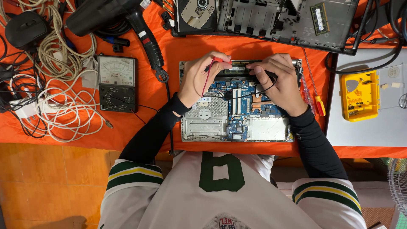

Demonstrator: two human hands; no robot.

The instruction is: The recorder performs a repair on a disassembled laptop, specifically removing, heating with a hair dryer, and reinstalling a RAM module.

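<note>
Now left hand [199, 78] grips red probe [221, 60], right hand [280, 82] black probe [268, 73], over motherboard [241, 112].

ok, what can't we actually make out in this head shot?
- Probe tips: the left hand with the red probe and the right hand with the black probe cover the contact points on the open laptop.
- Meter needle and dial setting: too small.
- Second laptop: cut off by the top edge.
- Yellow tray contents: too small.
- Cable pile: tangled, runs off the left edge.
</note>
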